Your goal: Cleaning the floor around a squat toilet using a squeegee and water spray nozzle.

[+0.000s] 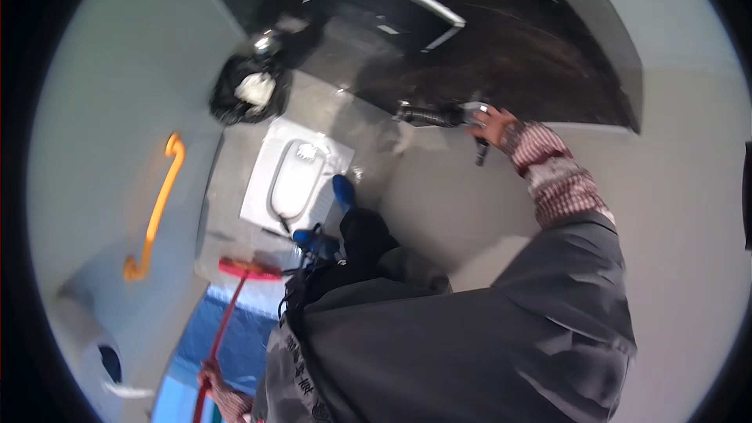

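My left hand (pixel 214 376), low at the left, grips the red pole (pixel 226 323) of a floor squeegee or broom. Its red head (pixel 249 269) rests near the floor, just short of a white squat toilet pan (pixel 296 179). At the upper right, my right hand (pixel 496 124) has its fingers around the grey end of a black and metal fitting (pixel 435 116), which looks like a flush valve. A short black lever (pixel 482 153) sticks out below my fingers. Blue shoes cover my feet, one at the pan's edge (pixel 343 191).
A bin lined with a black bag (pixel 223 97) holds white paper beyond the pan. An orange grab bar (pixel 155 217) is fixed to the left wall, with a white dispenser (pixel 100 358) lower down. Wet-looking grey floor (pixel 352 123) surrounds the pan. A pale panel (pixel 464 200) stands at the right.
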`<state>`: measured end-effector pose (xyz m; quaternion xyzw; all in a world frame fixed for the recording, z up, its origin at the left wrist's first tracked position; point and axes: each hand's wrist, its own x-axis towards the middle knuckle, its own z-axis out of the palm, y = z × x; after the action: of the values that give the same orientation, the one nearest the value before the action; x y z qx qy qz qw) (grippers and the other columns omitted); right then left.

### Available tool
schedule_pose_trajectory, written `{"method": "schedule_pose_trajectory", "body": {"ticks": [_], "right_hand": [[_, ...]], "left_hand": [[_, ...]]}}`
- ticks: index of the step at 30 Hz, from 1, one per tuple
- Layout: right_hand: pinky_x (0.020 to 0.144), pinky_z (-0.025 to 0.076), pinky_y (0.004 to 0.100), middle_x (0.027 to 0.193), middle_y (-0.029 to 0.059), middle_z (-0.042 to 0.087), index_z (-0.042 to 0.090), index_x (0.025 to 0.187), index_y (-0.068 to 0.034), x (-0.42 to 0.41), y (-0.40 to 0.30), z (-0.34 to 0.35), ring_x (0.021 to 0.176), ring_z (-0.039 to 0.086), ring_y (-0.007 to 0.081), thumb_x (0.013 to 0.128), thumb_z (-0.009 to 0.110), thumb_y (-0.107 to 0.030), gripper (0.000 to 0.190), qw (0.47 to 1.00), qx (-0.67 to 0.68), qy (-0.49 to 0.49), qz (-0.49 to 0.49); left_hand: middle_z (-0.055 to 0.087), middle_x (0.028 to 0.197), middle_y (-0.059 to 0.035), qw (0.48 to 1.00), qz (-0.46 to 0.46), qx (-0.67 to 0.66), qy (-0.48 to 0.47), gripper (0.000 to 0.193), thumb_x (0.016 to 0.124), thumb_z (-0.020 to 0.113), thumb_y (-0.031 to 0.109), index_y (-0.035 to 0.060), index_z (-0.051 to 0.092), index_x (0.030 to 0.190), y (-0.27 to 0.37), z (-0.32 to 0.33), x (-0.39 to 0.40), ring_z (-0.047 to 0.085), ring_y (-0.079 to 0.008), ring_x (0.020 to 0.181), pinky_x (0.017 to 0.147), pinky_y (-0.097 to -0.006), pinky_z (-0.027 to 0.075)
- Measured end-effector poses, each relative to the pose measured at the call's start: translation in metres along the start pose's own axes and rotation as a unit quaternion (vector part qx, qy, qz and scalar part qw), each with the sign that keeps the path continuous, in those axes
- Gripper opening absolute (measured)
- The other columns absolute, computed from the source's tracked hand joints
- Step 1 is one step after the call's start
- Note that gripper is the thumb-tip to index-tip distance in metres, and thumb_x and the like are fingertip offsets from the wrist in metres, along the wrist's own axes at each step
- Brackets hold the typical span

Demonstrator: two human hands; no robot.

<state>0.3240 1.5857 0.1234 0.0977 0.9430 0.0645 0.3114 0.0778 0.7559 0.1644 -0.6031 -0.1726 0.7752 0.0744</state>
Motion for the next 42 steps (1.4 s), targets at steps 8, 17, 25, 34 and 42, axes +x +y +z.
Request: {"method": "schedule_pose_trajectory", "body": {"ticks": [8, 17, 25, 34, 42], "right_hand": [[0.070, 0.042, 0.0370, 0.090, 0.0131, 0.049, 0.055, 0.085, -0.011, 0.031, -0.005, 0.036, 0.088, 0.049, 0.0279, 0.067, 0.051, -0.020, 0.021, 0.920, -0.077, -0.347, -0.167], [0.068, 0.042, 0.0358, 0.080, 0.0120, 0.052, 0.057, 0.081, -0.012, 0.059, -0.044, 0.015, 0.081, 0.051, 0.0271, 0.061, 0.054, -0.013, 0.020, 0.902, -0.006, -0.316, -0.294], [0.063, 0.044, 0.0283, 0.071, 0.0105, 0.053, 0.047, 0.092, -0.002, 0.132, -0.155, -0.101, 0.070, 0.054, 0.0226, 0.063, 0.058, -0.007, 0.031, 0.816, 0.476, -0.154, -0.289], [0.059, 0.043, 0.0276, 0.078, 0.0116, 0.054, 0.043, 0.102, -0.003, 0.168, -0.203, -0.160, 0.070, 0.054, 0.0160, 0.071, 0.055, -0.018, 0.036, 0.899, 0.276, -0.045, -0.336], [0.058, 0.036, 0.0220, 0.073, 0.0015, 0.045, 0.040, 0.109, -0.006, 0.195, -0.276, -0.102, 0.066, 0.041, 0.0086, 0.079, 0.044, -0.034, 0.042, 0.712, 0.652, -0.173, -0.196]], "left_hand": [[0.033, 0.083, -0.0199, 0.995, 0.024, -0.034, -0.086, 0.050, 0.056, 0.043, -0.004, -0.0141, 0.022, 0.101, -0.021, -0.016, 0.008, 0.042, -0.0160, 0.035, 0.033, -0.0233, 0.042], [0.032, 0.087, -0.0223, 0.986, 0.111, -0.061, -0.109, 0.045, 0.058, 0.043, -0.003, -0.0097, 0.026, 0.099, -0.007, -0.027, -0.001, 0.044, -0.0169, 0.041, 0.031, -0.0239, 0.042], [0.032, 0.081, -0.0179, 0.982, 0.117, -0.087, -0.121, 0.040, 0.060, 0.041, -0.003, -0.0133, 0.023, 0.095, -0.027, -0.030, -0.003, 0.044, -0.0165, 0.041, 0.031, -0.0234, 0.040], [0.033, 0.082, -0.0193, 0.982, 0.104, -0.095, -0.126, 0.039, 0.060, 0.041, -0.004, -0.0121, 0.026, 0.095, -0.014, -0.039, -0.011, 0.042, -0.0160, 0.041, 0.031, -0.0236, 0.040], [0.032, 0.084, -0.0193, 0.973, 0.111, -0.134, -0.149, 0.042, 0.062, 0.041, -0.005, -0.0103, 0.022, 0.099, -0.011, -0.044, -0.013, 0.043, -0.0166, 0.043, 0.032, -0.0238, 0.041]]}}
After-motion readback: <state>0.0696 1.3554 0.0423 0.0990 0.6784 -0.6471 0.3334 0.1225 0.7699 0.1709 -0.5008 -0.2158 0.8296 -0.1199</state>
